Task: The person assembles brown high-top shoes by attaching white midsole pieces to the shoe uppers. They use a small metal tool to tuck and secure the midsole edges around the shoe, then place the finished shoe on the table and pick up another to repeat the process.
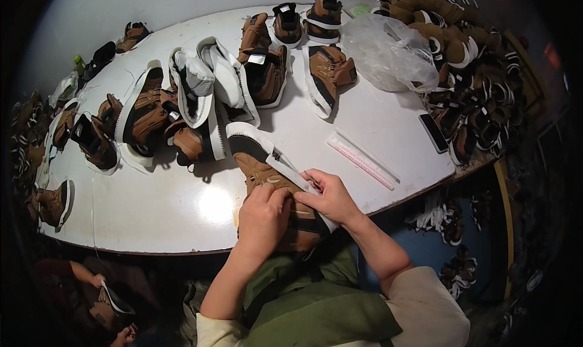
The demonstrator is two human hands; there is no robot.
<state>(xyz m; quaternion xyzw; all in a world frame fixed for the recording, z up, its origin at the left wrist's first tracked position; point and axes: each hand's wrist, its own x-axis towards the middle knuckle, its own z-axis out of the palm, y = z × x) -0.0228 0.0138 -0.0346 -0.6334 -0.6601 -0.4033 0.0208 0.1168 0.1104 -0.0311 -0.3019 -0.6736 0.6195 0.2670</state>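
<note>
A brown shoe (261,168) with black parts and a white strip stitched along its sole edge lies at the table's front edge, its near end over my lap. My left hand (262,216) is closed on the brown upper, fingers bent. On the shoe's right side, my right hand (331,196) grips the white edge, thumb laid across it. A small dark, thin thing shows by the right fingers; I cannot make out what it is. The shoe's near underside is hidden by my hands.
Several brown shoes (146,117) stand left and at the back of the white table (273,113). To the right lie a clear ruler (363,159), a phone (433,133), a plastic bag (392,52) and a heap of shoes (480,98). Another person's hand (97,280) holds a shoe at lower left.
</note>
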